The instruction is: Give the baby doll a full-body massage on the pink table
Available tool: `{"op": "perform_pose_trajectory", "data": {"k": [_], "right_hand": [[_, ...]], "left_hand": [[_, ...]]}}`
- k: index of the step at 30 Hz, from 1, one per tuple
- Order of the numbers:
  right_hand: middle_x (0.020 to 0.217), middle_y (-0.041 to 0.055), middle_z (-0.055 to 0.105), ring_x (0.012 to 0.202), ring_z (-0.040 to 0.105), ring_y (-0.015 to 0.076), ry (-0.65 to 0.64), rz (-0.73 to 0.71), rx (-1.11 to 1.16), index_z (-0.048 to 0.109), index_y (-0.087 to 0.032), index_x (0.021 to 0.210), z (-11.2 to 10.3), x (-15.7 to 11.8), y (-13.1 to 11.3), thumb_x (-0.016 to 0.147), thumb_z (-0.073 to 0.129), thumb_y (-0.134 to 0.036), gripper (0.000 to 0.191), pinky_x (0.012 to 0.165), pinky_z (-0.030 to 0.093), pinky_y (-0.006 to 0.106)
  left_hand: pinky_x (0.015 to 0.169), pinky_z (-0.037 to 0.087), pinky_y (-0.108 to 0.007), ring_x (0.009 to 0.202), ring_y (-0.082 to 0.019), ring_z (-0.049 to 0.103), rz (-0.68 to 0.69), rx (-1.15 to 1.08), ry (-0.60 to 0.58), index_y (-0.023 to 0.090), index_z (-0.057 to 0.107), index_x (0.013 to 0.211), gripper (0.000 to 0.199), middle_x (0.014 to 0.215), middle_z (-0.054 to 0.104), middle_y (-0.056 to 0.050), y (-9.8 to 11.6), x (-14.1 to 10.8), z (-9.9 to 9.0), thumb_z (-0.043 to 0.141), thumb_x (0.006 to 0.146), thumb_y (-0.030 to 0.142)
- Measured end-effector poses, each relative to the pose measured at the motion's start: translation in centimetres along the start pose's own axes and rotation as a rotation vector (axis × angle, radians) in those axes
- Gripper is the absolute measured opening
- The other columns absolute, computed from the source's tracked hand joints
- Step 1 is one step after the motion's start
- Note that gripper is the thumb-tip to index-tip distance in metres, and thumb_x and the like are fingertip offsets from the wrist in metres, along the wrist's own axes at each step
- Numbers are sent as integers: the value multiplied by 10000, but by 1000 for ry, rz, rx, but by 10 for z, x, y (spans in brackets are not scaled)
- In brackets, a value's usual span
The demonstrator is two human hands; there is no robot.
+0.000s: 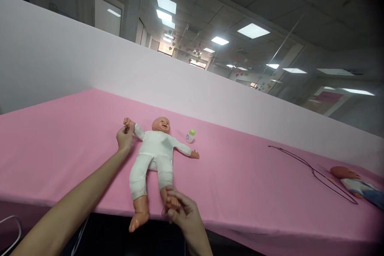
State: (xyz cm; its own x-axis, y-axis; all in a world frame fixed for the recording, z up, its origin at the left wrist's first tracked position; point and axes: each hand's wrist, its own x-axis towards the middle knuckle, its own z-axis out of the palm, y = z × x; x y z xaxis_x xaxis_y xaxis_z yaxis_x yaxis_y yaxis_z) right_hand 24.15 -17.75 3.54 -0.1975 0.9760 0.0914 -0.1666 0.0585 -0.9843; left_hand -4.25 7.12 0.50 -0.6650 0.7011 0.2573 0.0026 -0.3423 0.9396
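Note:
A baby doll in a white cloth suit lies face up, its head toward the partition and its legs toward me. My left hand is closed around the doll's forearm near its hand, on the left side. Lower down, my right hand grips the doll's foot on the right side, fingers and thumb around it. The doll's other foot reaches over the table's front edge. Beside the doll's head, to the right, stands a small bottle with a green cap; neither hand touches it.
The table has a pink cloth. A thin black cable lies at the right, near a second doll in blue and white at the far right. A white partition runs along the back. White cords hang at the lower left.

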Motion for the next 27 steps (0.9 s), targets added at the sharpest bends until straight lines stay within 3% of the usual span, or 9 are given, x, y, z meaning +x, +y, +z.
{"op": "perform_pose_trajectory", "data": {"k": [3,7,10,13,16,18,20,23,27], "right_hand": [[1349,136,704,1034,714,276,22,-58,-102,814,-247,1179,10,43,-24,750,928,-448,487,711,577,316],[1017,78,746,699,635,151,19,-124,-127,800,-182,1060,25,118,-33,738,897,-420,412,586,472,256],[940,67,736,689,643,154,76,-117,-71,771,-161,1114,29,145,-26,704,910,-459,525,573,446,250],[987,83,749,732,663,170,90,-104,14,751,-171,1216,22,125,-22,700,938,-468,624,599,467,257],[1016,113,768,779,673,200,65,-55,29,761,-204,1265,8,69,-13,731,948,-444,615,637,511,287],[1287,159,724,956,706,261,36,-11,31,812,-226,1164,-1,31,-3,708,968,-430,523,691,557,320],[1356,151,695,1055,706,289,-44,59,33,840,-239,1106,-6,5,6,658,999,-402,503,737,577,332],[1304,134,718,1111,700,293,-104,74,24,854,-242,1084,-5,2,5,639,1008,-383,492,804,582,337],[1195,118,745,825,700,205,-52,-44,-15,825,-230,1146,8,54,-16,757,928,-442,455,654,538,292]], "left_hand": [[726,515,-313,850,-242,698,192,65,-184,179,771,938,380,939,780,-82,10,-14,4,740,847,546],[807,513,-335,915,-257,710,453,299,-536,258,828,1044,336,1032,810,-70,20,-33,4,756,853,524],[843,516,-345,940,-267,713,447,332,-585,284,831,1073,352,1056,816,-64,20,-34,2,758,847,544],[822,533,-357,918,-282,720,292,178,-401,215,814,986,390,987,808,-88,16,-24,1,774,816,564],[694,508,-323,743,-230,666,113,89,-128,190,738,794,389,772,727,-59,7,-9,0,745,830,577],[597,453,-298,634,-193,597,-26,76,1,197,672,707,420,685,657,-35,1,0,-3,720,842,592],[560,417,-291,598,-178,561,-100,76,59,202,642,679,441,665,633,-30,-1,4,-4,703,853,603],[598,441,-295,651,-189,595,-24,70,4,192,684,738,426,731,681,-45,3,-1,-2,710,854,601],[737,516,-321,876,-252,706,243,129,-271,191,785,966,370,967,787,-89,17,-20,3,746,841,537]]}}
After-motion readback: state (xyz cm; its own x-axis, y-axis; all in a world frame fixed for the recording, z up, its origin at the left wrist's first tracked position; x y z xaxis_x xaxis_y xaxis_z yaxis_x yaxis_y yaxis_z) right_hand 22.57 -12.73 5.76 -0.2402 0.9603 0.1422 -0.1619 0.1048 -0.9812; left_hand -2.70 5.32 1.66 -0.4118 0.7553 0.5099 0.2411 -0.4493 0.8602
